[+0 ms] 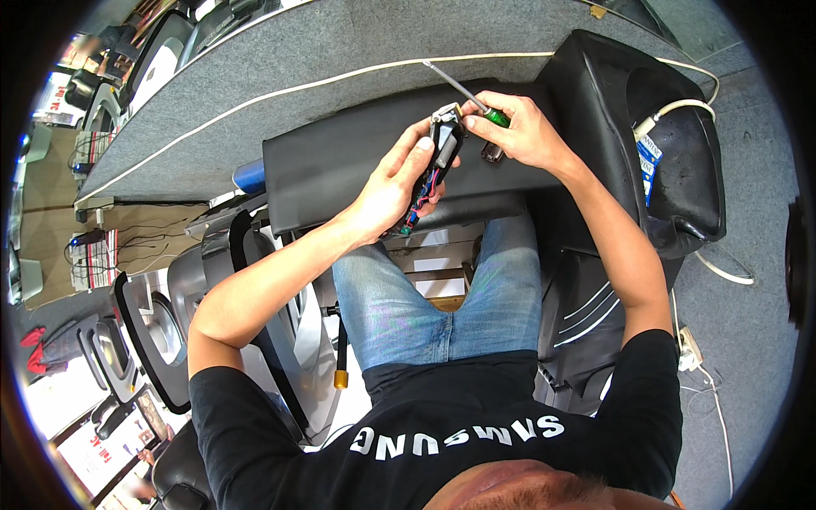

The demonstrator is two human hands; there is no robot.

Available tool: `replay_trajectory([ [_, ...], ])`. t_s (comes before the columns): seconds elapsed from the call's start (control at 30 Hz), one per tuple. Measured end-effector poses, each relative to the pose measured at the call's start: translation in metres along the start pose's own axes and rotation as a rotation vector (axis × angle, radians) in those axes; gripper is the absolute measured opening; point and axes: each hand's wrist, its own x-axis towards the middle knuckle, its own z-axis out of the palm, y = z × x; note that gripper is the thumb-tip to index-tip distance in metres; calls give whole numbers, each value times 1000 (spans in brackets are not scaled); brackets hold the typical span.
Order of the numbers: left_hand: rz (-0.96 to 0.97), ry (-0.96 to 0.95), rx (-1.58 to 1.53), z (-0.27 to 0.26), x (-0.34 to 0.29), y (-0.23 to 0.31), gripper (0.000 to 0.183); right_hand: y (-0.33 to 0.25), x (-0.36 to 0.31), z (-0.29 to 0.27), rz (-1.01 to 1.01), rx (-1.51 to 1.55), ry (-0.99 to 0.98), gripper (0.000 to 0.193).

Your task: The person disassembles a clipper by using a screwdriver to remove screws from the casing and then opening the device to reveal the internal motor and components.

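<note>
My left hand (389,189) is wrapped round a hair clipper (445,144) with its casing opened up. Red, blue and dark wires show along its lower part, and a metal head sits at its top end. Between the fingers of my right hand (531,138) is a screwdriver (496,117) with a green handle, its shaft slanting up and to the left, away from the clipper. My right fingertips are close beside the clipper's head. Below those fingers shows a small dark, shiny piece (491,153); whether they grip it I cannot tell.
Beneath my hands lies a black padded seat (340,157), above my jeans-clad legs. A black basin-shaped unit (586,93) with a blue packet (648,166) stands to the right. A white cable (340,78) crosses the grey floor. At left are mirrors and a blue roll (249,177).
</note>
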Motion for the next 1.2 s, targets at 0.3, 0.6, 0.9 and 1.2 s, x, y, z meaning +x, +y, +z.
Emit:
replay_trajectory([
  [0.3,0,-12,29,5,-3,-2,52,-9,-3,-5,21,-13,-65,21],
  [0.6,-56,35,66,7,-3,-1,51,-4,-5,-1,-11,13,-67,21],
  [0.9,-19,187,-218,1,-1,1,59,24,18,-36,-98,-312,276,32],
  [1.2,113,470,-242,-25,24,-13,56,49,15,-54,89,-228,485,54],
])
